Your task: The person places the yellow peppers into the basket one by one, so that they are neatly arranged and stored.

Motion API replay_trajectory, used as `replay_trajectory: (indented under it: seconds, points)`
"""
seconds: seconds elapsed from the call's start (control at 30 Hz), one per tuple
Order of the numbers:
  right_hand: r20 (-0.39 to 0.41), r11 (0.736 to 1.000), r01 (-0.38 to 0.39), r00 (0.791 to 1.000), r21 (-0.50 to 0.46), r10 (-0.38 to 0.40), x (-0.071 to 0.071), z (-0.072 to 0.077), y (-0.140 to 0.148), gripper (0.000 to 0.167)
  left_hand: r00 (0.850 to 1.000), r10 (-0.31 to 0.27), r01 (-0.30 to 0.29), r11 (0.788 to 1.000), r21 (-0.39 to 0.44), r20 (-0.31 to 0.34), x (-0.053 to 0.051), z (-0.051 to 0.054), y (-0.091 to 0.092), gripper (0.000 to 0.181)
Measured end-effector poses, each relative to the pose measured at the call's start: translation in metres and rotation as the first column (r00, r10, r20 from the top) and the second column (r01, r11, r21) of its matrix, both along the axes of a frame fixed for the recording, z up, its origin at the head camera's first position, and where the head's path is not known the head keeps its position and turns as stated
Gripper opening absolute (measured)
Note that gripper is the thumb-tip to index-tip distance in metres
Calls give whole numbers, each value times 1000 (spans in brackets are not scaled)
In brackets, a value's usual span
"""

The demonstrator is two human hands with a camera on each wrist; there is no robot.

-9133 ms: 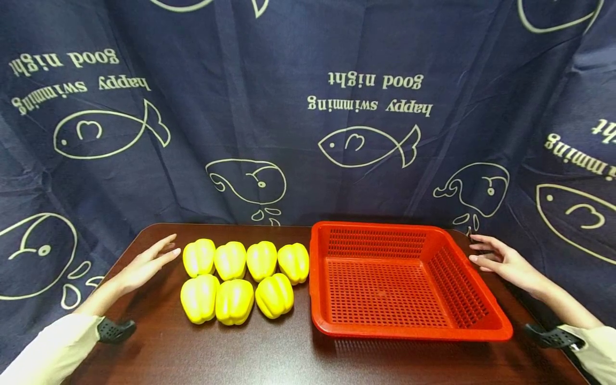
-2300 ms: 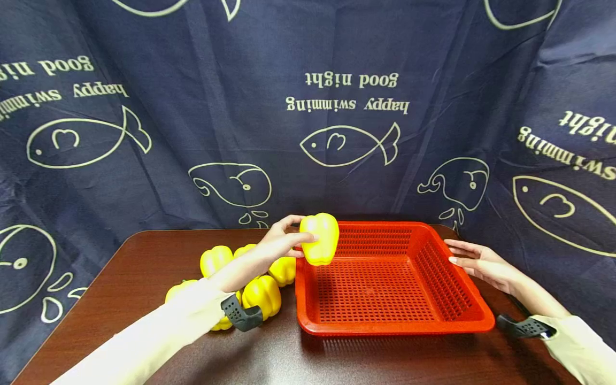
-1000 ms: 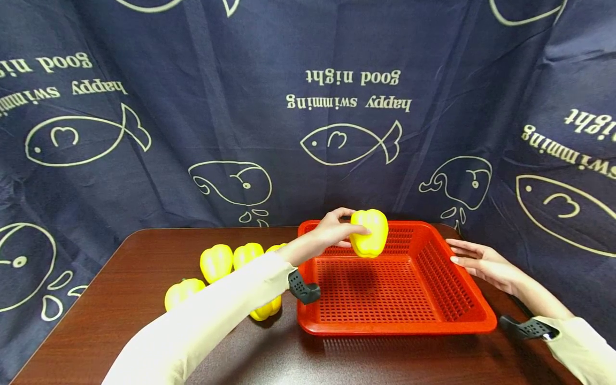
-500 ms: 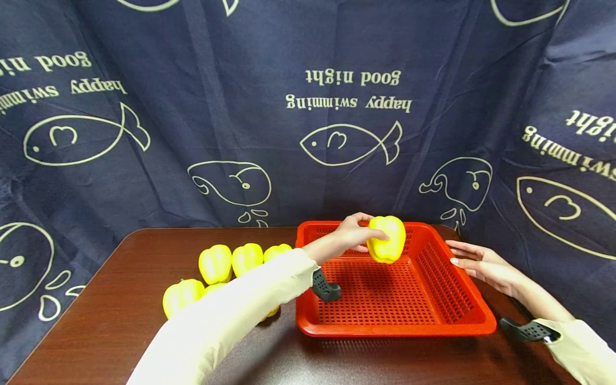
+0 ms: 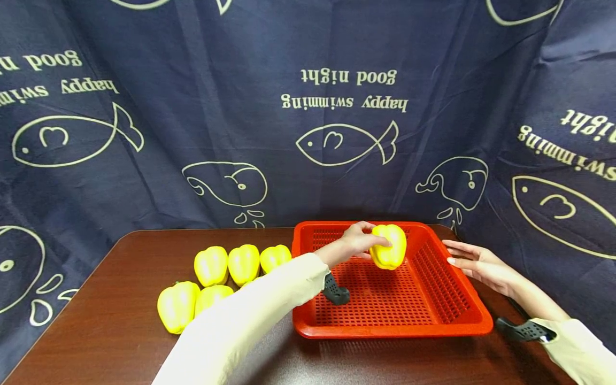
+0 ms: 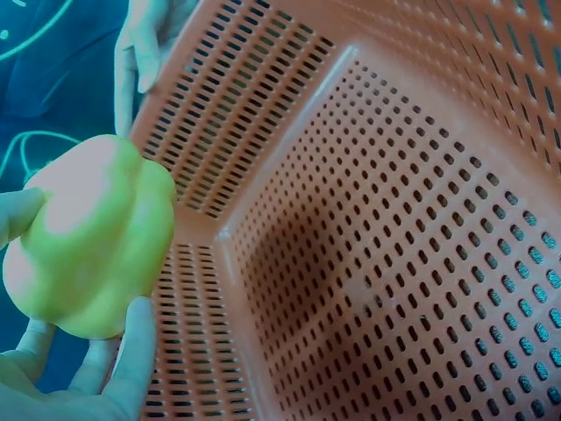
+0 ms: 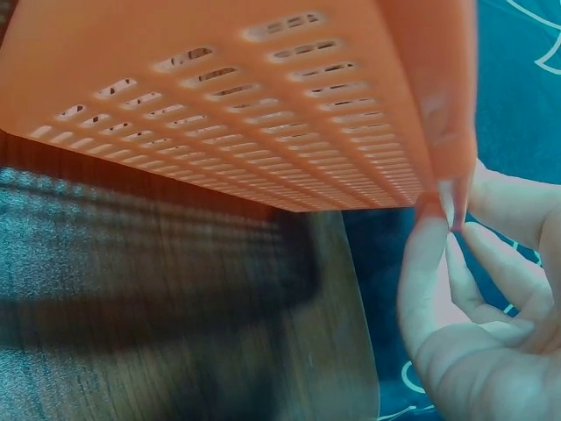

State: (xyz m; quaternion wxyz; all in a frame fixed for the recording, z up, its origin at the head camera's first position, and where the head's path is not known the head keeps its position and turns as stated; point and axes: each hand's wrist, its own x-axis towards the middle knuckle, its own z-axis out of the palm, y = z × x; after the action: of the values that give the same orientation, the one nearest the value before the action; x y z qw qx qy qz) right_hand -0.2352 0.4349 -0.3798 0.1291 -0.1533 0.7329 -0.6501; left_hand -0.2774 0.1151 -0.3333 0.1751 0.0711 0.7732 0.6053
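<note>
Head view: left hand (image 5: 355, 241), stretched over the basket (image 5: 394, 332), grips a pepper (image 5: 393, 251).

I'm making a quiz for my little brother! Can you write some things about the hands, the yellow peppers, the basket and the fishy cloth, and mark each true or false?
1. The left hand holds a yellow pepper. True.
2. Both hands hold peppers. False: the right hand touches the red basket.
3. The held pepper is over the basket's floor. True.
4. Every pepper is in the basket. False: several other peppers lie on the table.
5. The words on the fishy cloth look upside down. True.
</note>
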Motion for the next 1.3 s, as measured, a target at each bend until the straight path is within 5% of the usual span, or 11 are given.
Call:
replay_trajectory:
  seconds: [0.33, 0.73, 1.3]
  points:
    - [5, 1000, 2, 1000, -16, -2, 0, 0, 0, 44, 998, -53, 53, 998, -33, 20, -2, -10, 11, 42]
    - [6, 1000, 9, 1000, -22, -9, 0, -1, -1, 43, 999, -22, 24, 998, -65, 39, -3, -16, 25, 40]
    - [5, 1000, -5, 1000, -27, 5, 0, -2, 1, 45, 997, 10, -8, 1000, -27, 72, -8, -39, 38, 39]
